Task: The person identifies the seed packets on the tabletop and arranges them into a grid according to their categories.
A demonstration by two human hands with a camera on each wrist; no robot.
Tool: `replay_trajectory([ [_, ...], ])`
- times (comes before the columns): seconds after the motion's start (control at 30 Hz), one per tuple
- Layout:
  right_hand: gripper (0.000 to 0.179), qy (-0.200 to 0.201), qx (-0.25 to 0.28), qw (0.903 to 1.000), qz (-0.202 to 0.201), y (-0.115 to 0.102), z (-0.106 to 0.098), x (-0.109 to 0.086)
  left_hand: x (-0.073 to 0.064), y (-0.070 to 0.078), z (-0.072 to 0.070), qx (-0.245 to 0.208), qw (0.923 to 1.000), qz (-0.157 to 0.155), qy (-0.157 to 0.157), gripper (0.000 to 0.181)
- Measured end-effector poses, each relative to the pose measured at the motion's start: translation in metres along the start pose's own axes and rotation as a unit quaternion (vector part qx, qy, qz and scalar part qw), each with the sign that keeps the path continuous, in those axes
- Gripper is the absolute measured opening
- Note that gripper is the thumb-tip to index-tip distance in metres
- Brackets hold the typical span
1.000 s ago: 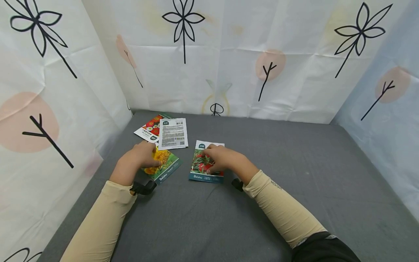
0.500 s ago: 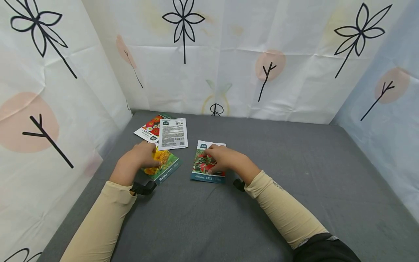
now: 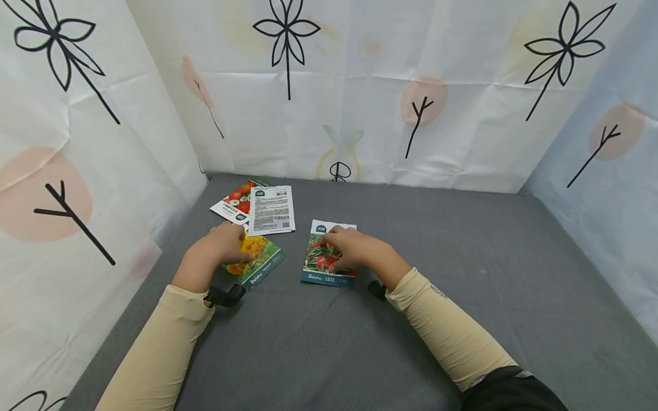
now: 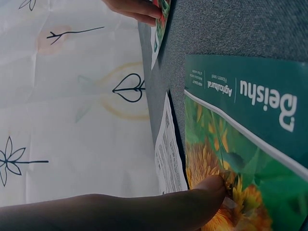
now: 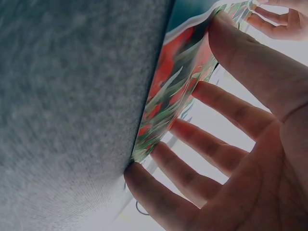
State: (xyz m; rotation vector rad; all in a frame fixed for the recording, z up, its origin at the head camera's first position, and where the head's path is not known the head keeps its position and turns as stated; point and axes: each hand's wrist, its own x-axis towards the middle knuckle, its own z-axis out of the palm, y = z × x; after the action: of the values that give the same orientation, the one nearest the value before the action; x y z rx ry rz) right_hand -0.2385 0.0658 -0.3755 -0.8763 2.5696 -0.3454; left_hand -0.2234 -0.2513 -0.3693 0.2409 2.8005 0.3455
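My left hand [image 3: 217, 246] rests on a seed packet with yellow flowers [image 3: 266, 261], which lies slanted on the grey cloth. In the left wrist view its straight thumb [image 4: 209, 190] presses on the printed flowers; the other fingers are hidden there. To the right, my right hand [image 3: 360, 250] lies over a seed packet with red fruit or flowers and green leaves [image 3: 312, 260]. The right wrist view shows its fingers spread and fairly straight, with thumb and fingertips [image 5: 137, 173] touching that packet's face [image 5: 168, 91].
Behind the left hand, a seed packet with red blooms [image 3: 237, 200] is partly covered by a packet showing its white printed back [image 3: 272, 210]. Patterned white fabric [image 3: 360, 114] hangs around the grey cloth-covered table [image 3: 411, 354].
My right hand and the red-and-green seed packet have slid slightly to the right across the cloth. The left hand and the other packets have stayed in place.
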Motion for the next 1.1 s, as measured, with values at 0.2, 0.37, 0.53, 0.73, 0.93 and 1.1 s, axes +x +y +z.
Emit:
replay_trajectory([
  [0.2,0.062,0.001,0.003,1.0000,0.003,0.004,0.000,-0.001,-0.001,0.001,-0.001,-0.001,1.0000,-0.002,0.001,0.058],
  [0.37,0.062,0.001,0.005,1.0000,0.001,0.006,0.000,-0.002,0.000,0.000,0.000,-0.001,1.0000,-0.005,0.000,0.057],
  [0.53,0.063,0.004,-0.008,0.9999,-0.007,0.008,0.000,-0.003,0.000,0.000,0.001,0.000,1.0000,-0.003,0.000,0.057],
  [0.73,0.062,0.003,0.000,1.0000,-0.004,0.009,0.000,-0.006,0.000,0.000,0.000,-0.001,1.0000,-0.003,-0.001,0.057],
  [0.93,0.062,0.003,0.004,1.0000,0.001,0.011,-0.002,-0.011,0.000,0.001,0.000,0.000,1.0000,-0.002,0.001,0.058],
  [1.1,0.062,0.005,0.012,0.9999,0.002,0.014,-0.002,-0.012,0.001,0.000,0.000,-0.003,1.0000,-0.007,0.001,0.059],
])
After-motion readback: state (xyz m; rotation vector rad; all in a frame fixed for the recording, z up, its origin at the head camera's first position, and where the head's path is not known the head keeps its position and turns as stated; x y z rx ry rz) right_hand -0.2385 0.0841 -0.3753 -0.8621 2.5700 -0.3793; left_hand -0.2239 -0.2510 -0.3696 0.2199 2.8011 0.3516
